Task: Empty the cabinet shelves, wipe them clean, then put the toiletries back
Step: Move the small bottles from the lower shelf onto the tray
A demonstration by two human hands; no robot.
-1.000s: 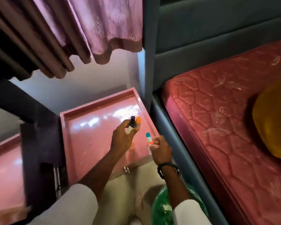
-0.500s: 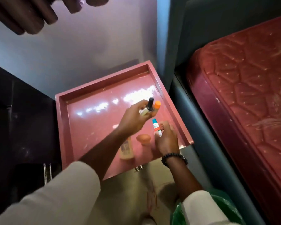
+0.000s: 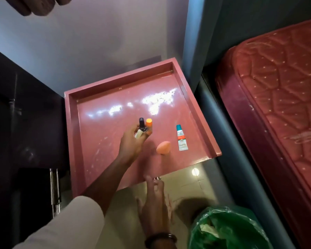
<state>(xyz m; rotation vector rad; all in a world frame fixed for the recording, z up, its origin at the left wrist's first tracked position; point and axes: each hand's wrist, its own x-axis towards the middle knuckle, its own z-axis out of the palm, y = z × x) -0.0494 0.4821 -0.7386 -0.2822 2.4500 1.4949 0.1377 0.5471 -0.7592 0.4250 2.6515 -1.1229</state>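
Note:
A pink cabinet top with a raised rim (image 3: 70,133) sits below me. My left hand (image 3: 133,141) hovers over its middle and grips a dark-capped bottle (image 3: 141,124) and an orange-capped tube (image 3: 149,125) together. A small white tube with a teal cap (image 3: 181,138) lies flat on the surface to the right. An orange makeup sponge (image 3: 163,147) rests beside it. My right hand (image 3: 154,202) is drawn back over the floor in front of the cabinet, fingers loosely extended, holding nothing.
A dark cabinet with a metal handle (image 3: 54,191) stands at the left. A red mattress (image 3: 276,90) on a grey bed frame lies to the right. A bin with a green bag (image 3: 228,229) sits on the tiled floor near my right arm.
My right hand has set the teal-capped tube down on the pink surface and pulled back toward me. The left hand still holds its two items.

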